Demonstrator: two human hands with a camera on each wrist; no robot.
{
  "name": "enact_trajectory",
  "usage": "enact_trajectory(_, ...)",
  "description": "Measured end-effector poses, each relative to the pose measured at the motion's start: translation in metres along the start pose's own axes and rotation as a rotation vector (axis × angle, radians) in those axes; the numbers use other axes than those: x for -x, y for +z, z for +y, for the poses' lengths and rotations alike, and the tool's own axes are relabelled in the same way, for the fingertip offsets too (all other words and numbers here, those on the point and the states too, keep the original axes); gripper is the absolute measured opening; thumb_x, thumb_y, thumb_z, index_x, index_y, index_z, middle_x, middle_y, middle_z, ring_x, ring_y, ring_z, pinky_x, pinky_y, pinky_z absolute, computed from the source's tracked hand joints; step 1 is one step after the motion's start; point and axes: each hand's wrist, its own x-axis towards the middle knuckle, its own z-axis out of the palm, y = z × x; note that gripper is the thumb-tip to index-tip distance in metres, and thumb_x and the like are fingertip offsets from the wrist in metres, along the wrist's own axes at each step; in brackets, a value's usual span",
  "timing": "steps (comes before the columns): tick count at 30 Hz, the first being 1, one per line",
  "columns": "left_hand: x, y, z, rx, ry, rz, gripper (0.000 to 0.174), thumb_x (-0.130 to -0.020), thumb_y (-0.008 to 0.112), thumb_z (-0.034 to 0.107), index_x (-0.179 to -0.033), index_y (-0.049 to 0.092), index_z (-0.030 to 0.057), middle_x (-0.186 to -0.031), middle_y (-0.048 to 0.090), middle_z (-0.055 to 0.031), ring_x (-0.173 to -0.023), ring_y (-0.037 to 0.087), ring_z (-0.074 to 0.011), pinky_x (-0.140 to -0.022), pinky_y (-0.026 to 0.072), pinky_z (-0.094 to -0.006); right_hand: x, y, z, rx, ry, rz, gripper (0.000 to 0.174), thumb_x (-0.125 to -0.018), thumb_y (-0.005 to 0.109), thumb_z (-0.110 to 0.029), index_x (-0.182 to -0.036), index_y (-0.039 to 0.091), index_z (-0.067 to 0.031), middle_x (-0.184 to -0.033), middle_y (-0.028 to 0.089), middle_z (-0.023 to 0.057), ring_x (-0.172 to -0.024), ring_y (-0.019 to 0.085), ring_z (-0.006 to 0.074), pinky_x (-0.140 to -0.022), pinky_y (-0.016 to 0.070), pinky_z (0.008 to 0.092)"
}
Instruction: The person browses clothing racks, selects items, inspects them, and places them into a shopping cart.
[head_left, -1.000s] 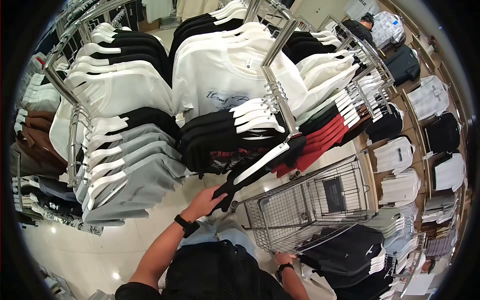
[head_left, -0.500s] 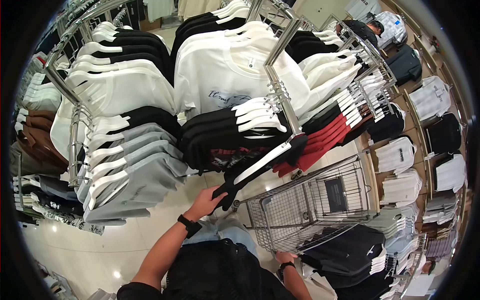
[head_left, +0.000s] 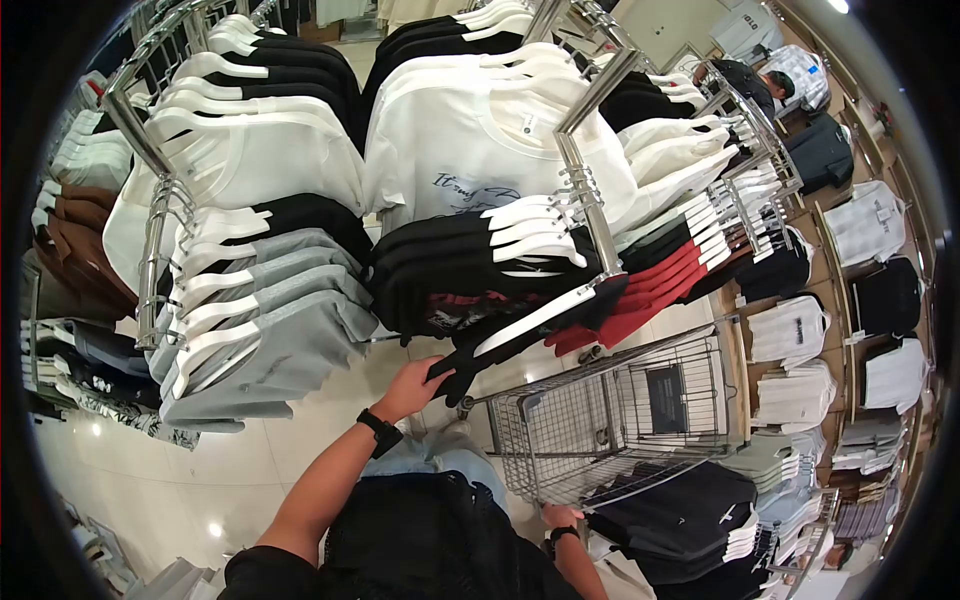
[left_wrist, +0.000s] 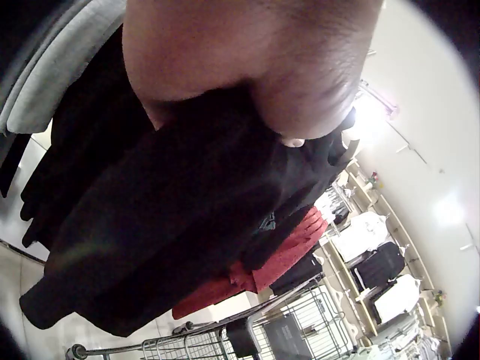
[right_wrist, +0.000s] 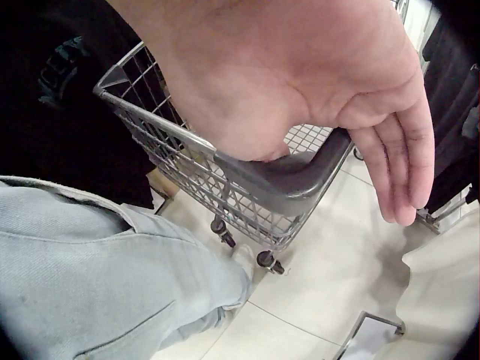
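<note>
In the head view, my left hand (head_left: 408, 390) grips the sleeve side of a black shirt (head_left: 462, 368) that hangs on a white hanger (head_left: 540, 320) at the near end of a rack. The left wrist view shows the shirt's dark cloth (left_wrist: 187, 187) falling from under the hand, the small print on it too faint to read. My right hand (head_left: 562, 515) is at the corner of a wire shopping cart (head_left: 668, 398). Its palm lies over the cart's dark grey handle (right_wrist: 277, 184) in the right wrist view, with straight fingers (right_wrist: 397, 172) extending past it.
Grey shirts (head_left: 300, 330) hang left of the black ones, red shirts (head_left: 650, 295) to their right. White shirts (head_left: 500, 130) stand behind on the chrome rack (head_left: 585, 190). Dark garments (head_left: 680, 520) hang close beside the cart. A person (head_left: 745, 85) bends over farther back.
The head view has shifted slightly, while both hands keep their places on the shirt and cart. The person at the back has bent lower.
</note>
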Motion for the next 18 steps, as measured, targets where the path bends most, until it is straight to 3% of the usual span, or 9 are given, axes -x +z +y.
enact_trajectory(4, 0.002, 0.006, -0.002, -0.018, -0.026, 0.027, 0.02, -0.1, 0.066, 0.02, -0.105, 0.066, 0.0007, -0.07, 0.058, -0.0168, -0.059, 0.047, -0.0251, -0.06, 0.0432, -0.0382, 0.04, -0.042, -0.015, -0.061, 0.002, -0.054, 0.07, -0.105, 0.02, -0.041, -0.131, 0.061, 0.0092, -0.134, 0.06, 0.0327, -0.128, 0.058, 0.0468, -0.112, 0.0126, 0.078)
enact_trajectory(8, 0.004, 0.008, -0.009, -0.002, -0.06, -0.028, 0.021, -0.1, 0.066, 0.021, -0.107, 0.067, 0.0009, -0.071, 0.058, -0.0171, -0.059, 0.047, -0.024, -0.06, 0.043, -0.0371, 0.041, -0.048, -0.012, -0.074, -0.035, -0.094, 0.072, -0.103, 0.021, -0.045, -0.123, 0.065, 0.0081, -0.129, 0.064, 0.0305, -0.119, 0.062, 0.0478, -0.109, 0.015, 0.0796)
enact_trajectory(10, 0.005, 0.006, -0.007, 0.051, -0.08, -0.053, 0.026, -0.102, 0.063, 0.02, -0.115, 0.067, -0.0024, -0.086, 0.071, -0.0171, -0.074, 0.065, -0.0194, -0.071, 0.0516, -0.0359, 0.029, -0.037, -0.003, -0.06, -0.068, -0.117, 0.072, -0.103, 0.022, -0.047, -0.123, 0.066, 0.0057, -0.127, 0.066, 0.0291, -0.116, 0.064, 0.0487, -0.108, 0.0177, 0.0799)
enact_trajectory(13, 0.003, 0.004, -0.001, 0.02, -0.097, -0.06, 0.026, -0.102, 0.063, 0.018, -0.116, 0.066, -0.0031, -0.087, 0.071, -0.0171, -0.076, 0.064, -0.0182, -0.073, 0.0516, -0.0353, 0.029, -0.037, 0.005, 0.09, -0.239, 0.017, 0.064, -0.102, 0.029, -0.046, -0.122, 0.068, 0.0004, -0.118, 0.07, 0.0279, -0.113, 0.066, 0.0462, -0.101, 0.0303, 0.0797)
enact_trajectory(15, 0.0, 0.004, 0.003, 0.015, -0.127, -0.09, 0.025, -0.101, 0.063, 0.017, -0.116, 0.066, -0.0033, -0.089, 0.072, -0.0165, -0.079, 0.064, -0.0168, -0.074, 0.0517, -0.0346, 0.049, -0.071, -0.005, -0.057, -0.122, -0.18, 0.054, -0.101, 0.039, -0.042, -0.117, 0.071, -0.0028, -0.113, 0.073, 0.0239, -0.112, 0.068, 0.0415, -0.088, 0.0419, 0.0784)
enact_trajectory(17, -0.001, 0.008, 0.003, 0.082, -0.074, -0.023, 0.022, -0.101, 0.063, 0.016, -0.113, 0.066, -0.0022, -0.083, 0.069, -0.017, -0.07, 0.06, -0.0224, -0.069, 0.05, -0.0346, 0.061, -0.082, -0.006, -0.149, -0.067, -0.148, 0.061, -0.098, 0.042, -0.05, -0.112, 0.072, 0.002, -0.075, 0.076, 0.0091, -0.084, 0.076, 0.0309, -0.116, 0.0349, 0.0524)
enact_trajectory(18, -0.002, 0.01, 0.002, 0.08, -0.072, -0.035, 0.022, -0.101, 0.063, 0.016, -0.113, 0.066, -0.0022, -0.083, 0.069, -0.017, -0.07, 0.06, -0.0224, -0.069, 0.05, -0.0346, 0.077, -0.103, -0.011, -0.239, 0.018, -0.204, 0.06, -0.097, 0.044, -0.051, -0.113, 0.073, -0.0006, -0.084, 0.077, 0.0104, -0.091, 0.076, 0.0308, -0.109, 0.0422, 0.0486)
